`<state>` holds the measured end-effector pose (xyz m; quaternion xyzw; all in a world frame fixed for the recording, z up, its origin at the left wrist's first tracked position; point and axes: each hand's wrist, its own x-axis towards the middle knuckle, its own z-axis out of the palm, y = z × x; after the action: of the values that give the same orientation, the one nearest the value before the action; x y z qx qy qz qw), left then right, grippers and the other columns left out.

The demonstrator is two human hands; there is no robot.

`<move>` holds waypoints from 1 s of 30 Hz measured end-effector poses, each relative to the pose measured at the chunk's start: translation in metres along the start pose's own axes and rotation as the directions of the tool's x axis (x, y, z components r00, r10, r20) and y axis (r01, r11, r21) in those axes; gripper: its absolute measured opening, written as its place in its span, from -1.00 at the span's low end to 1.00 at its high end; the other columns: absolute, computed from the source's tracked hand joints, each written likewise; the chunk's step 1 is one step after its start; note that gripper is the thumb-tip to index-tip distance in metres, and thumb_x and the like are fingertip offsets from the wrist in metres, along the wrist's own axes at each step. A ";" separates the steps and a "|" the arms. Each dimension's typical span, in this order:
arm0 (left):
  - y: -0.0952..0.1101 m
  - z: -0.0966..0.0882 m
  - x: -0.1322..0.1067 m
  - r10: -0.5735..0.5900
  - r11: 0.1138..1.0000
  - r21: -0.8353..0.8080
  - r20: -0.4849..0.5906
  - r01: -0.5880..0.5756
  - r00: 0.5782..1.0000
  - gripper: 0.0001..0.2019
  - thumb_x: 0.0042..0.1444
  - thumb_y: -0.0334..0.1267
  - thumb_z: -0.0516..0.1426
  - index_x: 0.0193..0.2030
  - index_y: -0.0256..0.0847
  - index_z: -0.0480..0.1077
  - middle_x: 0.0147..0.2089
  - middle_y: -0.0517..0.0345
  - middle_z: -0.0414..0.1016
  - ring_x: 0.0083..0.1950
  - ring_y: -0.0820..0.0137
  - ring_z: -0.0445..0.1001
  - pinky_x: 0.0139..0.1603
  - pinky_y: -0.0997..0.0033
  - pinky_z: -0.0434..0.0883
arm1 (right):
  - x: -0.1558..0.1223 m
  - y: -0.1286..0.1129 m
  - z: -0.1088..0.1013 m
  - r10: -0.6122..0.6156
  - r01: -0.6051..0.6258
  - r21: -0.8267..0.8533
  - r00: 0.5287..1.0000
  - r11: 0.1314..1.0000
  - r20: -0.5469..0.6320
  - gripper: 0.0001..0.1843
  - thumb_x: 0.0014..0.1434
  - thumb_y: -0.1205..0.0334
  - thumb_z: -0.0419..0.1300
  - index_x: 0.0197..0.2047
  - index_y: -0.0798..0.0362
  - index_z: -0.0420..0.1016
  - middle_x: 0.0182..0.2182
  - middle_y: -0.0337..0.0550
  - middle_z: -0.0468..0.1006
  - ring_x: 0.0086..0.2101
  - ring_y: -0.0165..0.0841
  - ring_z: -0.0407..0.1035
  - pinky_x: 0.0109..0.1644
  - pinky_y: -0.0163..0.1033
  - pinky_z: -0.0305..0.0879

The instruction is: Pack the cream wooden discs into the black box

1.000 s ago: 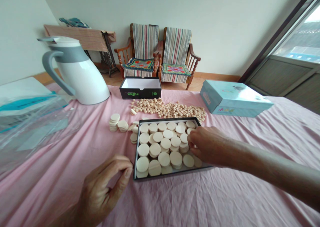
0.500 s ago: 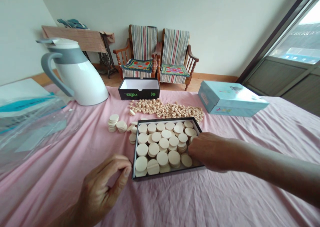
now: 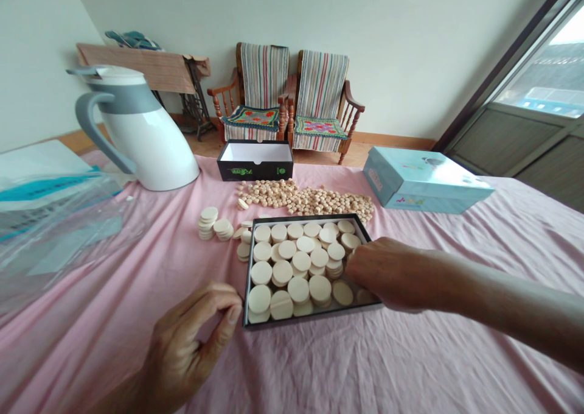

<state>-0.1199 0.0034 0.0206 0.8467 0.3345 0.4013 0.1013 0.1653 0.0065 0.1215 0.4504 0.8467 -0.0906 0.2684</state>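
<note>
A shallow black-rimmed box [image 3: 314, 322] lies in front of me, holding many pale round wooden discs [image 3: 298, 290], some stacked and some single. At its left wall is my left hand [image 3: 196, 335], with thumb and fingers drawn together and the fingertips at or just beside the rim. Whether they pinch anything is hidden. My right hand [image 3: 378, 274] reaches over the right wall into the box, closed, with knuckles up. Its fingertips are out of sight among the discs, so what they hold cannot be seen.
Disc stacks [image 3: 208, 223] stand left of the box. Behind it spread small wooden pieces [image 3: 314, 201], before an open black box [image 3: 255, 170]. A blue box [image 3: 424, 182] sits right; a white jug [image 3: 150, 140] and plastic bag [image 3: 59, 225] are left. Pink cloth [image 3: 410, 359] covers the table.
The view has shifted very slightly. My right hand stays in the right part of the box, with only a small movement. My left hand keeps its place at the left wall.
</note>
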 end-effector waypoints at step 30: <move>-0.002 0.000 -0.001 -0.012 1.000 -0.006 0.020 0.012 1.000 -0.92 0.15 -0.43 0.06 -0.27 -0.19 0.32 -0.37 0.20 0.43 -0.34 0.50 0.46 -0.25 0.62 0.37 | 0.019 0.002 0.018 0.240 -0.093 0.483 0.938 0.871 -0.252 -0.82 -0.13 0.51 0.07 -0.45 0.10 0.40 -0.54 -0.24 0.44 -0.50 -0.50 0.25 -0.47 -0.41 0.01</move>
<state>-0.1214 0.0036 0.0192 0.8483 0.3372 0.3932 0.1097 0.1655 0.0143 0.0961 0.5818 0.7889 -0.1961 0.0268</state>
